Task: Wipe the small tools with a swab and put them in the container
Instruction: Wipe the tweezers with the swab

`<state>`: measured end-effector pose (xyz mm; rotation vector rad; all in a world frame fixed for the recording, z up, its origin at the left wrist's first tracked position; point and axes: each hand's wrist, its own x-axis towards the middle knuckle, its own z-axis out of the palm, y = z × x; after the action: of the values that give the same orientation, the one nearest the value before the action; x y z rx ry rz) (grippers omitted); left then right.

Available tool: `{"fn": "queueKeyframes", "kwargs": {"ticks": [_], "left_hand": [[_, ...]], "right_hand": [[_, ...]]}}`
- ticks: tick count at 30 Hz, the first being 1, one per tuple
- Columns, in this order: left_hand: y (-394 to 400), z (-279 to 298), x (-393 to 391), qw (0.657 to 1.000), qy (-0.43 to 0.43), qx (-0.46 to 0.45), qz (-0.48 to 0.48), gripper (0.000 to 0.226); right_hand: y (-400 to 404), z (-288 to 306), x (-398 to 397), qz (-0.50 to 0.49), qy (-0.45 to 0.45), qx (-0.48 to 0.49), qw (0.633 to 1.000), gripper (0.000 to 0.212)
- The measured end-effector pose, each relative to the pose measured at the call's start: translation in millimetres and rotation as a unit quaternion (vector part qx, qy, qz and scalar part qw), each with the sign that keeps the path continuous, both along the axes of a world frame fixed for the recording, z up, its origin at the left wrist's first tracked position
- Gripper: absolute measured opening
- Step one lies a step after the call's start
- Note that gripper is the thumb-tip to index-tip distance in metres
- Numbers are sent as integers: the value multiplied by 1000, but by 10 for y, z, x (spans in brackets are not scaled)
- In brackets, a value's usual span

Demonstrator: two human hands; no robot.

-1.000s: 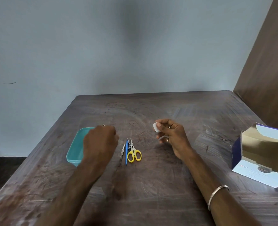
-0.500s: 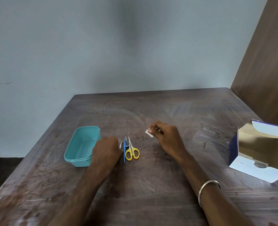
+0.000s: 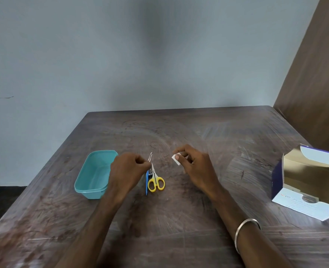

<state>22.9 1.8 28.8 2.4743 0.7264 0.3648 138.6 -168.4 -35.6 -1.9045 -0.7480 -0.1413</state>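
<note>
Tweezers [image 3: 150, 157] pinched in left hand [image 3: 128, 167], swab [image 3: 175, 159] in right hand [image 3: 195, 164].

tweezers: thin silver pair [image 3: 150, 157], lifted off the table, tips pointing up and away, lower end pinched in the left hand [image 3: 128, 167]
swab: small white square pad [image 3: 175, 159], held between thumb and fingers of the right hand [image 3: 193, 163], just right of the tweezers, not touching them
scissors: tiny pair with yellow loop handles [image 3: 155, 180], lying flat, blades closed and pointing far, handles toward the near side
blue tool: slim blue piece [image 3: 146, 182] lying right alongside the scissors' left side, can't tell what it is exactly
container: teal plastic tub [image 3: 94, 174], rectangular with rounded corners, open top, sits left of the tools
</note>
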Motion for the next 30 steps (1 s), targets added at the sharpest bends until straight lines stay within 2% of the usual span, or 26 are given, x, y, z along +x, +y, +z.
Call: {"fn": "queueKeyframes", "kwargs": {"ticks": [5, 8, 11, 16, 22, 27, 30], "left_hand": [[-35, -43, 159, 979, -115, -167, -17, 8], [-113, -49, 271, 948, -168, -269, -37, 5], [-171, -94, 389, 926, -174, -331, -53, 8], [-233, -175, 518, 887, -175, -420, -80, 15], [-199, -281, 558, 848, -166, -491, -109, 25], [-137, -311, 534, 854, -197, -466, -124, 32], [-127, -336, 535, 861, -210, -446, -127, 23]], "right_hand": [[5, -7, 12, -16, -25, 0, 1000, 18], [-5, 46, -24, -11, 43, 56, 997, 18], [-23, 112, -59, 1, 136, 109, 985, 22], [-17, 151, -88, 9, 147, 113, 983, 19], [-28, 170, -87, 16, 144, 108, 984, 12], [-17, 135, -78, 12, 129, 93, 987, 9], [-18, 105, -65, 6, 126, 72, 989, 8]]}}
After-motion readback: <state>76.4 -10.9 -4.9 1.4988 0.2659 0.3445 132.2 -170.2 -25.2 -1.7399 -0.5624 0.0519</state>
